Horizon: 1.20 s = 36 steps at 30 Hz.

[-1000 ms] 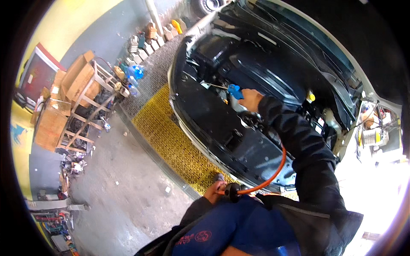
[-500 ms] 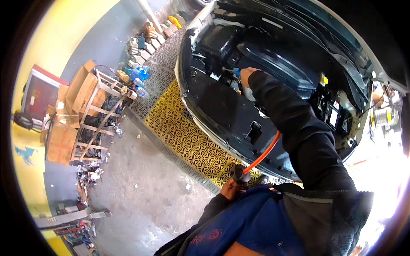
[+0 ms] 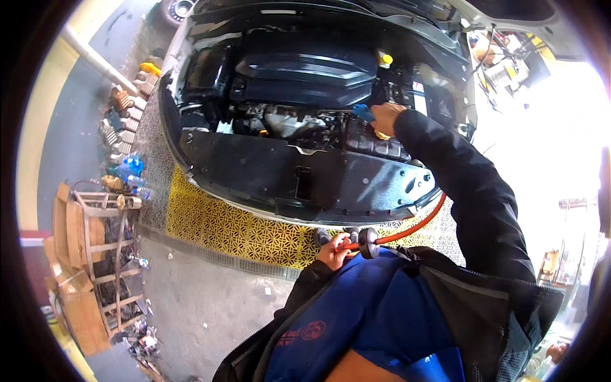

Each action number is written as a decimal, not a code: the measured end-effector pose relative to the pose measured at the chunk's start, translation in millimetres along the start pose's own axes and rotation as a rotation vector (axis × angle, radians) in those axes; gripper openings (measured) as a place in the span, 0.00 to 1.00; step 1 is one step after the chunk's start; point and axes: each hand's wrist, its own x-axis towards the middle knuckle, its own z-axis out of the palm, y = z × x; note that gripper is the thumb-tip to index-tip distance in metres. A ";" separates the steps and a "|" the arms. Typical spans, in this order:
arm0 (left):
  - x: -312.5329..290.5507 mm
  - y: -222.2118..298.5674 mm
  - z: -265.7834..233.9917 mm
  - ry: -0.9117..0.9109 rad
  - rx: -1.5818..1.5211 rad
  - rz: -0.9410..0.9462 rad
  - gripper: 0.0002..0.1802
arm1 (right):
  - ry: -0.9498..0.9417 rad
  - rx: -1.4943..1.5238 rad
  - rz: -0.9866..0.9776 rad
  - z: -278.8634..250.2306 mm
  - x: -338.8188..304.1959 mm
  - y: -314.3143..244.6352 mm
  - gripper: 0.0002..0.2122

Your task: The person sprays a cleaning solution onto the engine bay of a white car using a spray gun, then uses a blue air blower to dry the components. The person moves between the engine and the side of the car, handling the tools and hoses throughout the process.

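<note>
My right hand (image 3: 386,117) grips a blue air blow gun (image 3: 363,113) over the front right of the open engine bay. Its thin nozzle points left, along the front edge of the black engine cover (image 3: 305,73), above the exposed metal engine parts (image 3: 293,122). An orange hose (image 3: 417,228) curves from beside my right forearm, round the front of the car, to my waist. There my left hand (image 3: 333,251) has its fingers closed round the hose, just left of a round black disc (image 3: 368,243) that sits on it.
A black panel (image 3: 248,169) spans the car's front. Yellow floor grating (image 3: 216,223) lies below the bumper. Against the left wall stand a metal frame (image 3: 114,254), cardboard boxes (image 3: 79,235) and a row of blocks (image 3: 127,127). The raised hood (image 3: 515,25) is at upper right.
My view has turned, so the car now lies more level. My right hand has moved the blow gun rightward along the engine's front. My left hand stays at my waist with the hose.
</note>
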 end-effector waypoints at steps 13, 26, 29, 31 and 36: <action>64.0 7.0 66.7 -0.220 -0.002 -0.038 0.15 | 0.290 0.084 0.472 97.9 -179.5 286.5 0.10; 113.0 -8.6 269.9 -0.332 0.085 -0.135 0.19 | 0.467 0.255 0.348 163.5 -356.7 451.1 0.11; 130.4 -103.4 335.0 -0.374 -0.419 -0.335 0.15 | 0.088 0.347 0.055 109.5 -413.0 414.4 0.11; 146.6 -32.1 408.6 -0.367 0.179 -0.118 0.10 | 0.145 0.393 0.027 133.9 -432.6 449.0 0.11; 201.3 5.8 515.6 -0.346 0.650 0.093 0.08 | 0.528 0.337 0.236 123.8 -462.9 573.1 0.12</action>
